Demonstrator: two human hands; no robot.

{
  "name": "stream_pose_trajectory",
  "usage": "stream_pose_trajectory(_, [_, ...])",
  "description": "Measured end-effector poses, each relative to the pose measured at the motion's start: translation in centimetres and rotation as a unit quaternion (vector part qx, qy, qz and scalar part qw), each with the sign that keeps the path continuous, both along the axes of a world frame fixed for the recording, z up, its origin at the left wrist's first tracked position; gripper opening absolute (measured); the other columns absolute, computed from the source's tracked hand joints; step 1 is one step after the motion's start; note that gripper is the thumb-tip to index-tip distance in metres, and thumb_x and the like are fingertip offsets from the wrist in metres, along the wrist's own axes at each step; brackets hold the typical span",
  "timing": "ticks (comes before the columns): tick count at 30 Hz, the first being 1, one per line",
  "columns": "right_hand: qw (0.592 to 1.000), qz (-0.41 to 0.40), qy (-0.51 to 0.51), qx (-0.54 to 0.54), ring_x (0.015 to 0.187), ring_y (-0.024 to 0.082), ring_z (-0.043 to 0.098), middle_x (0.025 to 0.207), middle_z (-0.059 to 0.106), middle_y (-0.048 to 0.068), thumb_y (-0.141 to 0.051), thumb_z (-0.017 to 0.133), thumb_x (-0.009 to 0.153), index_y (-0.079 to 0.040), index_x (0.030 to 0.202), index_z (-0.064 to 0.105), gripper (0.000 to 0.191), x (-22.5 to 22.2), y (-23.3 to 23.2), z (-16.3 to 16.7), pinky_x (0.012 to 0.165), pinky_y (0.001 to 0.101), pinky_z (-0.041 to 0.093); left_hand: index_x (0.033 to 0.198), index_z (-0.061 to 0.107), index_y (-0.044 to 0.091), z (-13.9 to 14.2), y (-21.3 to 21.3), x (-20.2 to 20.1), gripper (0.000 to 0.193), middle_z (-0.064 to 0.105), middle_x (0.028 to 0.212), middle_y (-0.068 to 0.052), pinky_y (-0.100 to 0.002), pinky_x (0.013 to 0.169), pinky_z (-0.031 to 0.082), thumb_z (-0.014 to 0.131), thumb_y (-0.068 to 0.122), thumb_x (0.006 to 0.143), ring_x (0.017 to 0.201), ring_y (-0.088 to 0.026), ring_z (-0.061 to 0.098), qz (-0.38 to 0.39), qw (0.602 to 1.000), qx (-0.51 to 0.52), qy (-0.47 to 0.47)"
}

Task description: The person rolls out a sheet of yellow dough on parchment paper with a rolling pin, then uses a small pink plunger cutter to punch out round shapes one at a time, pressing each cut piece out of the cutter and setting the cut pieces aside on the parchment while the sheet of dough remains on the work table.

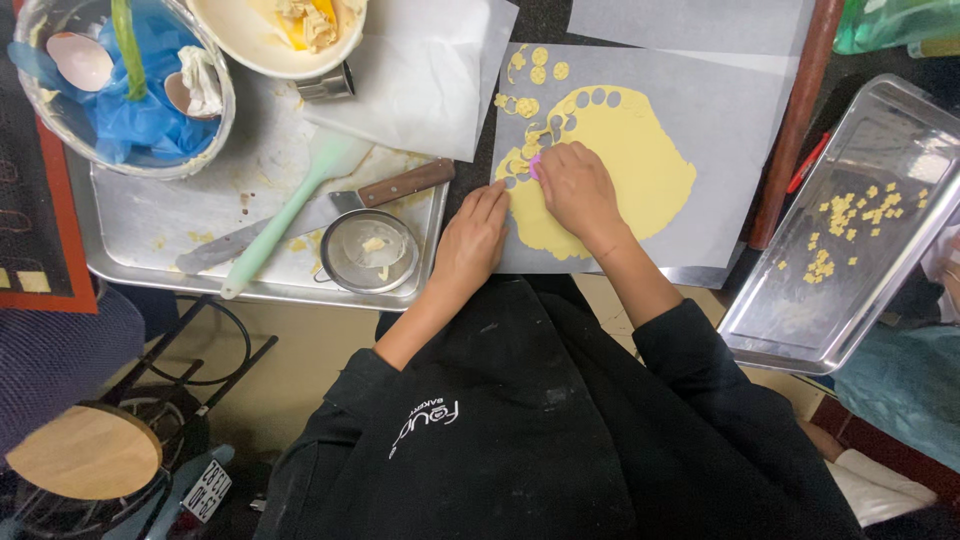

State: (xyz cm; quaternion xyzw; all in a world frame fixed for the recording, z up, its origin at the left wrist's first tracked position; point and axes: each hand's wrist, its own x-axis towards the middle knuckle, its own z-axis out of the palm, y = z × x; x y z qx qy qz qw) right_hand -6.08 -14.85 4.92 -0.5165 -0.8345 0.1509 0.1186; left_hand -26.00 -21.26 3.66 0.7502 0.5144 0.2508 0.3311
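A flat sheet of yellow dough [640, 160] lies on grey parchment paper [730, 110], with small round holes cut along its upper left edge. My right hand [575, 190] presses a small pink cutter [535, 165] into the dough's left edge. Fingers together, my left hand [472, 238] rests flat on the paper's lower left corner, just beside the dough. Small cut-out dough circles [540, 65] and scraps lie on the paper above the sheet.
A metal tray [140, 230] at left holds a mint green spatula [290, 210], a wooden-handled knife [400, 185] and a small sieve [370, 250]. A glass bowl [120, 80] contains eggshells and blue plastic. Another tray [850, 230] at right carries small dough pieces. A wooden rolling pin [790, 120] lies between.
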Motion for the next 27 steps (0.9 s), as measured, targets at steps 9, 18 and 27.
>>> stream_pose_trajectory(9, [0.994, -0.083, 0.057, -0.039, 0.080, 0.036, 0.056, 0.082, 0.058, 0.016, -0.009, 0.065, 0.100, 0.000, 0.084, 0.056, 0.021, 1.3, -0.5, 0.6, 0.074, 0.0454, 0.046, 0.103, 0.066, 0.003, -1.3, 5.4, 2.8, 0.016, 0.059, 0.111, -0.012, -0.042, 0.075, 0.057, 0.067, 0.010, 0.088, 0.095, -0.031, 0.065, 0.047, 0.999, -0.008, -0.002])
stream_pose_trajectory(18, [0.988, -0.106, 0.099, -0.044, 0.078, 0.035, 0.056, 0.080, 0.057, 0.015, -0.008, 0.065, 0.100, 0.000, 0.083, 0.056, 0.021, 2.2, -1.8, 0.6, 0.073, 0.0448, 0.046, 0.099, 0.067, 0.004, -1.0, 5.5, 3.4, 0.013, 0.059, 0.107, -0.012, -0.046, 0.078, 0.054, 0.070, 0.010, 0.087, 0.093, -0.034, 0.065, 0.077, 0.993, -0.063, -0.061])
stream_pose_trajectory(27, [0.987, -0.103, 0.117, -0.045, 0.078, 0.034, 0.056, 0.080, 0.058, 0.014, -0.008, 0.066, 0.099, -0.001, 0.083, 0.057, 0.020, 2.7, -2.2, 0.7, 0.073, 0.0443, 0.045, 0.093, 0.064, 0.003, -0.7, 5.4, 4.5, 0.009, 0.062, 0.102, -0.012, -0.045, 0.075, 0.054, 0.069, 0.006, 0.087, 0.087, -0.034, 0.067, 0.100, 0.988, -0.070, -0.094])
